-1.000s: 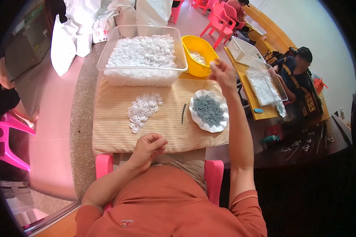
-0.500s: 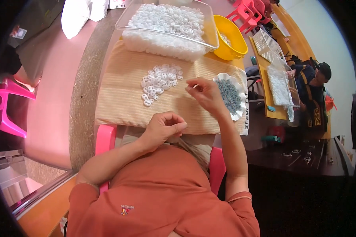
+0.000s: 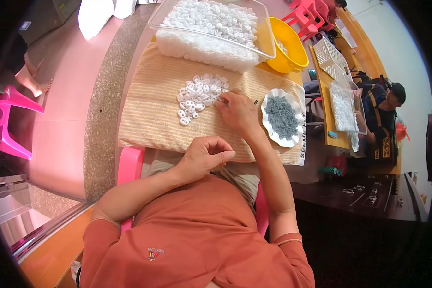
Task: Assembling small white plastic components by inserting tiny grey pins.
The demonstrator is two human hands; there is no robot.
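A loose pile of small white plastic pieces with two holes each (image 3: 195,98) lies on the striped tan cloth (image 3: 149,110). My right hand (image 3: 238,111) reaches to the right edge of that pile, its fingertips closed together; what they pinch, if anything, is hidden. Close to the cloth's front edge, my left hand (image 3: 204,157) is held with thumb and forefinger pressed together, and anything between them is too small to make out. A white scalloped dish (image 3: 296,140) full of thin grey-green pieces (image 3: 281,116) stands right of my right hand. One small dark piece (image 3: 256,102) shows beside that hand.
Behind the pile, a clear plastic bin (image 3: 211,36) is heaped with white pieces. A yellow basin (image 3: 293,60) adjoins it on the right. Farther right, a person (image 3: 381,103) sits at another table with a clear tray (image 3: 342,108). A pink stool (image 3: 7,122) stands at left.
My right hand has moved left, from beside the dish to the edge of the white pile. My left hand stays pinched in nearly the same place. The whole view has shifted slightly.
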